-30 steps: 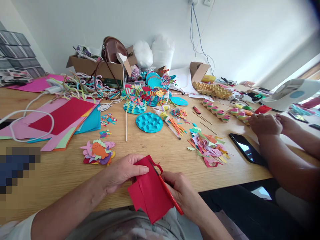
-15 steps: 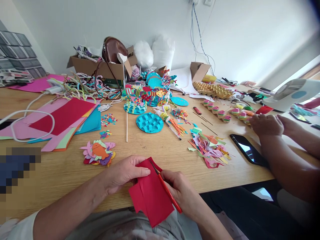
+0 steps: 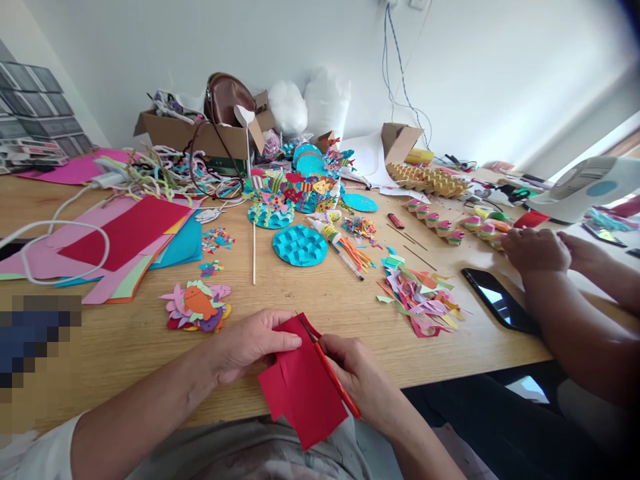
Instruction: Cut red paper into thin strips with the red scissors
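Low over the table's front edge, my left hand (image 3: 263, 341) pinches a folded piece of red paper (image 3: 313, 400) near its top, thumb on the front. My right hand (image 3: 353, 367) is wrapped round red-handled scissors (image 3: 334, 380), whose dark blades lie at the paper's upper right edge. Part of the handles is hidden behind my fingers. Just beyond my left hand is a pile of paper fish cut-outs (image 3: 200, 303), an orange one on top. Beyond my right hand lies a heap of coloured paper scraps (image 3: 420, 293).
Coloured paper sheets (image 3: 130, 233) and a white cable (image 3: 107, 243) lie at left. A blue disc (image 3: 300, 245), glue bottles (image 3: 327, 230) and a pen (image 3: 347, 259) sit mid-table. A black phone (image 3: 493, 297) lies at right, near another person's hands (image 3: 537, 250).
The scissors have shifted very slightly, with the blade tips now a little farther past the paper's top edge. My left hand still holds the paper in the same place.
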Demonstrator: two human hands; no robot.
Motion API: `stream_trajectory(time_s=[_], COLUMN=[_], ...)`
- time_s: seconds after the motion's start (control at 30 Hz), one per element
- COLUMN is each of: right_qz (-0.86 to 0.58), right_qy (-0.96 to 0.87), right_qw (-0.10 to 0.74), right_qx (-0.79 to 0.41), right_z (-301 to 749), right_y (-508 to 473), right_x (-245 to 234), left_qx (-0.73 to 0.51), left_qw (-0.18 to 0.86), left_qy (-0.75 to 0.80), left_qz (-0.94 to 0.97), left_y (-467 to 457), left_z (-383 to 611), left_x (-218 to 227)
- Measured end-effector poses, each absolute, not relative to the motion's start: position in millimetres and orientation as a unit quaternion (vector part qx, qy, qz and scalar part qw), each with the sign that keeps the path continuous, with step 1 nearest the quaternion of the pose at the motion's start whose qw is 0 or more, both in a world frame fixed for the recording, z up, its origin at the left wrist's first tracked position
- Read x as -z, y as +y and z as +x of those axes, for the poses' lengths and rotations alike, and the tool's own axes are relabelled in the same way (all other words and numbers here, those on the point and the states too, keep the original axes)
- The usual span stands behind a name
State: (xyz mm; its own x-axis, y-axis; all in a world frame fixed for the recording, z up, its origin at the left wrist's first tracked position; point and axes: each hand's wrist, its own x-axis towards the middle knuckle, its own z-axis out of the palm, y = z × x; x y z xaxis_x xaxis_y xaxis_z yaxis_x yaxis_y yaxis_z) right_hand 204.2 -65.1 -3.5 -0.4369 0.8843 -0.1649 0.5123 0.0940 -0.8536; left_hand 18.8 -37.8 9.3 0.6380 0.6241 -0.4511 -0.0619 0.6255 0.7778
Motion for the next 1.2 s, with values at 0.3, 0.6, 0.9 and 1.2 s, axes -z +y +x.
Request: stream_trajectory(time_s=[0.3,0.6,0.9,1.2], right_qz=[-0.492,-0.508,-0.671,-0.699], right_qy=[-0.692,-0.596,-0.726,-0.704], right_qw=[0.218,0.269,0.038,-0.111], right_qx=[-0.481,-0.56,-0.144,-0.063], right_z=[204.1,218.7,251.2,248.4], right_y=[-56.1,-42.5,-45.2,-34.9], right_x=[12.2,1.3,-13.6,-15.6], left_qx=[-0.216,-0.248,-0.263,-0.269], left_qw=[0.831,0.775,0.707,0.636], left_qy=[0.36,0.422,0.456,0.514], left_qz=[0.366,0.4,0.473,0.51], left_y=[-30.7,-25.6,-23.5,-22.1], left_z=[17.8,2.1,-16.5,-25.4], left_x=[-4.7,-16.2,-13.0,-19.3])
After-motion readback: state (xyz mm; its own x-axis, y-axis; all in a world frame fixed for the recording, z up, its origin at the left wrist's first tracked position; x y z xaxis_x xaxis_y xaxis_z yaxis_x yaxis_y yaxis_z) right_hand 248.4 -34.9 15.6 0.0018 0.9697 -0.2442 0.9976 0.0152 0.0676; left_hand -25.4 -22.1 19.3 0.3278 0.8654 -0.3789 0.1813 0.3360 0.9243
